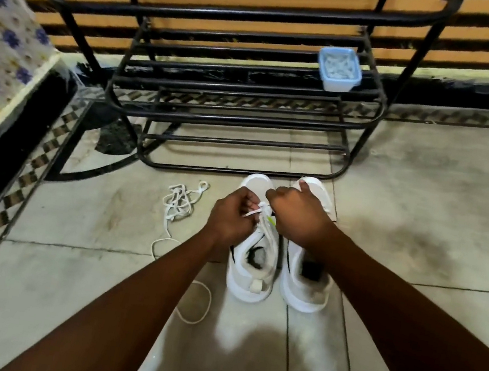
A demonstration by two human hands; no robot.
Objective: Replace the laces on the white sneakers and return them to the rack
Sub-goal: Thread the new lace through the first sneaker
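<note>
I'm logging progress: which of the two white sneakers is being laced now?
The left sneaker, beside the loose lace: left hand and right hand both pinch its lace. The right sneaker sits alongside.

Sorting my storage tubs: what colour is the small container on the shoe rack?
The container is light blue, clearest in the head view.

rack point(243, 110) beyond sneakers point(304, 281), open floor point(427, 217) right

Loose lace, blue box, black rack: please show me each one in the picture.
loose lace point(177, 203), head view, on its tangled bundle.
blue box point(339, 66), head view, on its lid.
black rack point(238, 84), head view, on a middle shelf bar.
</note>
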